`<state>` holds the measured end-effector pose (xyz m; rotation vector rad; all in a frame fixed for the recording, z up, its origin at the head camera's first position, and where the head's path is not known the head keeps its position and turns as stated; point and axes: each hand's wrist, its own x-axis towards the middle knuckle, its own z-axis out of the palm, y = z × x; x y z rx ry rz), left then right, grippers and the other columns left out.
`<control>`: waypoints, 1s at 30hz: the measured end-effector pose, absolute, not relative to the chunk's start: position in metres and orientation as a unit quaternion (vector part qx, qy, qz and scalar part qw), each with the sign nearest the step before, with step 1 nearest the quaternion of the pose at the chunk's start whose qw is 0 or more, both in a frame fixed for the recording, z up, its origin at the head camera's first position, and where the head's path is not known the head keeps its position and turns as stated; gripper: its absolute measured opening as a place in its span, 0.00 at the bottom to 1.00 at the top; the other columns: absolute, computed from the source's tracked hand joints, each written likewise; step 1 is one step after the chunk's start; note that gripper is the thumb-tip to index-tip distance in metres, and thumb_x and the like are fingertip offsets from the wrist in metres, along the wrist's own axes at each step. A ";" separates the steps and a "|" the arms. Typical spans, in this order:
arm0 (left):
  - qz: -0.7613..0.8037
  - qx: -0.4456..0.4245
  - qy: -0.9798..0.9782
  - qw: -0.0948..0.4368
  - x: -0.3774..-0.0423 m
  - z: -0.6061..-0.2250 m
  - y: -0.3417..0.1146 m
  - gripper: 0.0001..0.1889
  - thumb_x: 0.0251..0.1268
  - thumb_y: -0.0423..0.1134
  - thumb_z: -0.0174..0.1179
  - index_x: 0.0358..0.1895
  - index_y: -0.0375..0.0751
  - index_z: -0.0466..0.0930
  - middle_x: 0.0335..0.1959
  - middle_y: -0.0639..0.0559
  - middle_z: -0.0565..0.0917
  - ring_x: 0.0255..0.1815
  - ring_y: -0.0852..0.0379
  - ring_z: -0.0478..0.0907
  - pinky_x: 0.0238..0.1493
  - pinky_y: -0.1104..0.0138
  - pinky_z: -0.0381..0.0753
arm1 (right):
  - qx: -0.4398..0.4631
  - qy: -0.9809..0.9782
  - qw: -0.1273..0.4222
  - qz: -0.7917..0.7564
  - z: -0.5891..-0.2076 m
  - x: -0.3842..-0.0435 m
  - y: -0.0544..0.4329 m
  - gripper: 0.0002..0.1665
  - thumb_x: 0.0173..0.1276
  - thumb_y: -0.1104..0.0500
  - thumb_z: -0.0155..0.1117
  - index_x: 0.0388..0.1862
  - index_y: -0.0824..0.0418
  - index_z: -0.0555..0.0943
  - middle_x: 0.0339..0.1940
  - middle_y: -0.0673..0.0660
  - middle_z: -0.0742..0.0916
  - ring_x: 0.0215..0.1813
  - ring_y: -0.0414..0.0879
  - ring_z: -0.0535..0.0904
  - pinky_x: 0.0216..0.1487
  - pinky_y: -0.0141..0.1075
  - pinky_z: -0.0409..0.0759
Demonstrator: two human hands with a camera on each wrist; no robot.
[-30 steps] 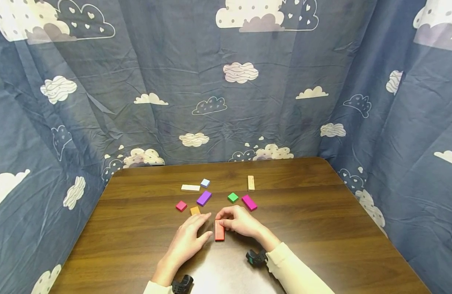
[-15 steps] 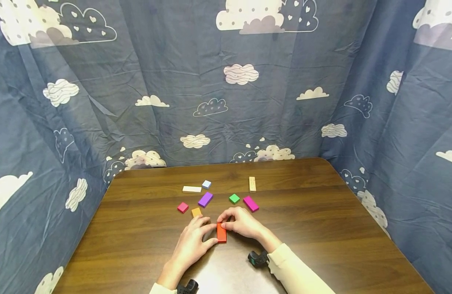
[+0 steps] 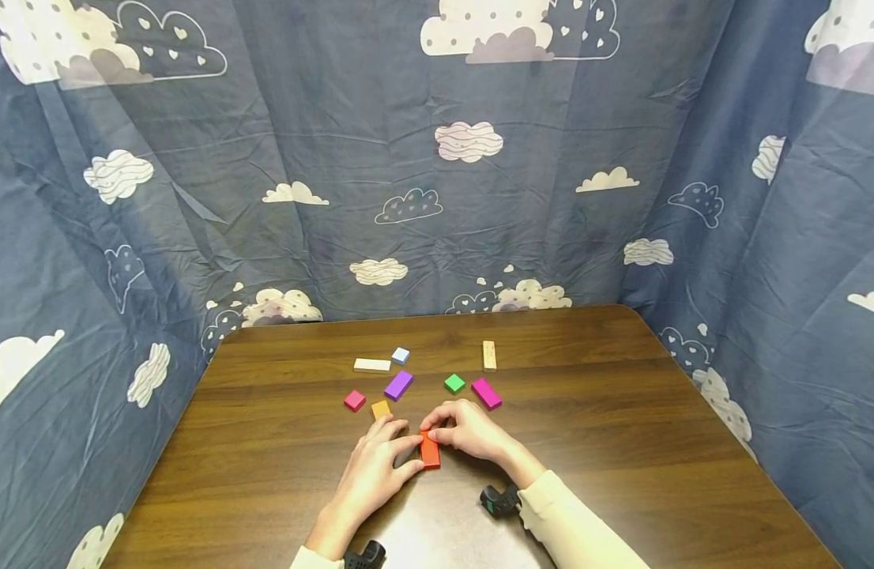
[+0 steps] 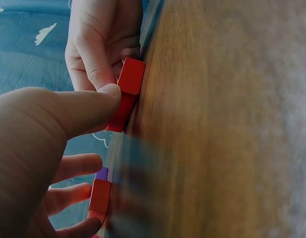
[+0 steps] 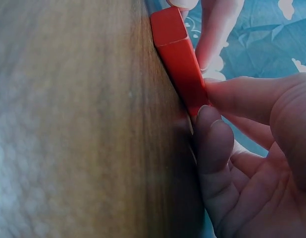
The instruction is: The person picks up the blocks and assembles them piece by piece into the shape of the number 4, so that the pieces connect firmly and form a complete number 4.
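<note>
A red rectangular block (image 3: 430,452) lies on the brown table near its front middle, between both hands. My right hand (image 3: 469,431) holds it at its far end, thumb on top and fingertips low along its side in the right wrist view. At the block's left side, my left hand (image 3: 374,466) touches it with thumb and index fingertips; the other fingers are spread. An orange block (image 3: 381,409) sits just beyond the left fingertips, partly covered by them. In the left wrist view the red block (image 4: 131,77) shows its end face beside my thumb.
Farther back lie a crimson block (image 3: 355,401), a purple block (image 3: 398,385), a white strip (image 3: 372,365), a light blue block (image 3: 401,356), a green block (image 3: 454,383), a magenta block (image 3: 486,393) and a beige block (image 3: 489,356). A cloud-patterned curtain (image 3: 337,237) surrounds the table's back and sides.
My left hand has moved right, its thumb and index finger closing a gap to reach the red block's left side. The right hand keeps its hold; the block's top looks less glossy and redder.
</note>
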<state>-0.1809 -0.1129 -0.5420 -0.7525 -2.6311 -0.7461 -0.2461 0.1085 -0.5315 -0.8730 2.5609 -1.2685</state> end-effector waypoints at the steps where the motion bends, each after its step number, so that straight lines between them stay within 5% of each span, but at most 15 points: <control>1: -0.260 -0.263 -0.916 0.154 -0.181 -0.542 -0.113 0.19 0.57 0.48 0.74 0.52 0.48 0.89 0.58 0.43 0.81 0.68 0.37 0.69 0.53 0.35 0.74 | -0.292 0.854 0.077 -0.424 -0.531 -0.246 0.109 0.08 0.68 0.62 0.68 0.44 0.53 0.88 0.36 0.45 0.86 0.25 0.37 0.78 0.28 0.32 0.77; 15: -0.251 -0.263 -0.920 0.146 -0.180 -0.541 -0.112 0.19 0.58 0.49 0.73 0.52 0.47 0.88 0.58 0.43 0.81 0.69 0.36 0.68 0.59 0.39 0.71 | -0.282 0.848 0.094 -0.439 -0.531 -0.247 0.109 0.08 0.68 0.62 0.68 0.44 0.55 0.88 0.35 0.46 0.86 0.24 0.37 0.78 0.26 0.32 0.79; 22: -0.259 -0.275 -0.913 0.153 -0.181 -0.541 -0.114 0.21 0.58 0.49 0.73 0.53 0.46 0.87 0.60 0.41 0.80 0.69 0.34 0.68 0.61 0.35 0.67 | -0.272 0.830 0.114 -0.473 -0.519 -0.252 0.113 0.09 0.71 0.63 0.64 0.47 0.63 0.86 0.28 0.58 0.85 0.27 0.54 0.81 0.24 0.41 0.81; 26: -0.274 -0.278 -0.908 0.150 -0.181 -0.537 -0.114 0.22 0.59 0.48 0.73 0.56 0.46 0.86 0.61 0.42 0.80 0.70 0.36 0.68 0.63 0.37 0.67 | -0.271 0.839 0.082 -0.464 -0.504 -0.260 0.121 0.10 0.72 0.60 0.64 0.48 0.61 0.86 0.36 0.55 0.86 0.30 0.60 0.83 0.26 0.45 0.83; 30: -0.277 -0.290 -0.907 0.130 -0.179 -0.533 -0.113 0.22 0.62 0.46 0.70 0.59 0.46 0.84 0.63 0.45 0.79 0.70 0.41 0.70 0.65 0.44 0.70 | -0.260 0.855 0.035 -0.447 -0.493 -0.267 0.131 0.08 0.70 0.59 0.67 0.45 0.53 0.87 0.40 0.48 0.87 0.32 0.52 0.83 0.31 0.37 0.81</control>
